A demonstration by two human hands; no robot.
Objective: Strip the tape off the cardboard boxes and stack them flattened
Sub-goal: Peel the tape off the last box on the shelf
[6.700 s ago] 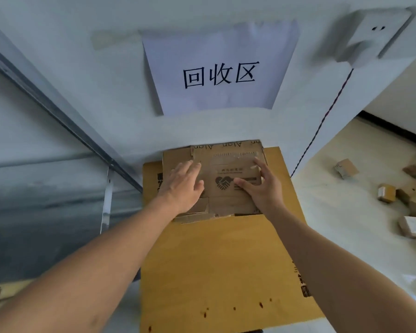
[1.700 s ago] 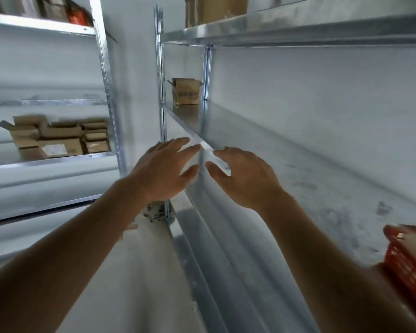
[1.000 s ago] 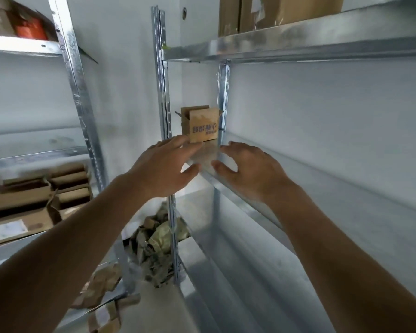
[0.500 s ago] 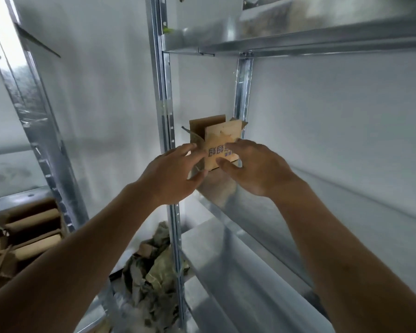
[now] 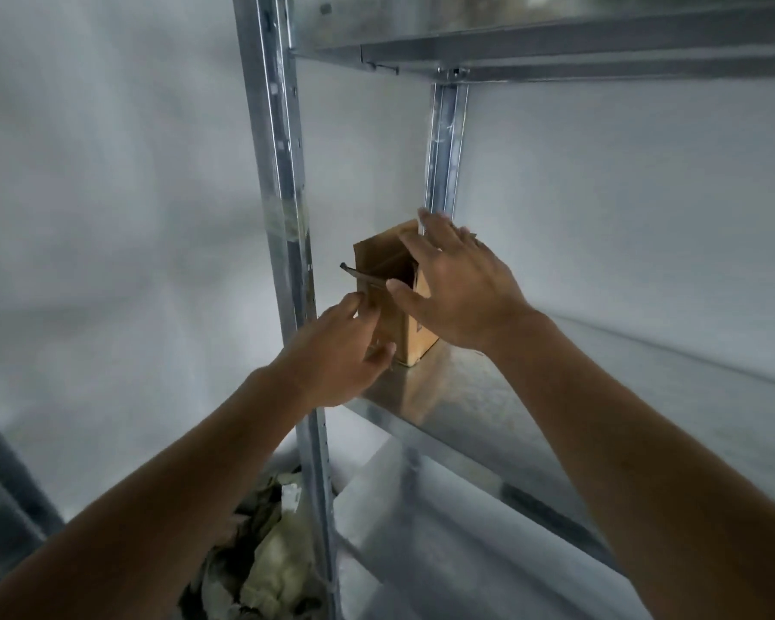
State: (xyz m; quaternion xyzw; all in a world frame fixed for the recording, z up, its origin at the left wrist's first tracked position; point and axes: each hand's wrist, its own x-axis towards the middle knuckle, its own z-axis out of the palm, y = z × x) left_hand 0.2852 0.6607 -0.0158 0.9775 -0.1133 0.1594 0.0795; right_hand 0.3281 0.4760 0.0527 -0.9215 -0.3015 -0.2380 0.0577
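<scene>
Cardboard box (image 5: 410,324) upright on metal shelf (image 5: 488,396) | left hand (image 5: 332,355) – right hand (image 5: 461,293) flank it, fingers spread wide, nothing gripped

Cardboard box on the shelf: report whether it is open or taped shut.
Open: the cardboard box stands upright on the metal shelf with its top flaps raised.

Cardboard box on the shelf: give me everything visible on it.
The small brown cardboard box stands upright at the left end of the grey metal shelf, close to the rear upright post. Its top is open, flaps raised, one flap sticking out to the left. A dark printed mark shows on its right face, unreadable. The right hand reaches over its top and right side; the left hand is at its lower left side. Whether either touches it is unclear.
</scene>
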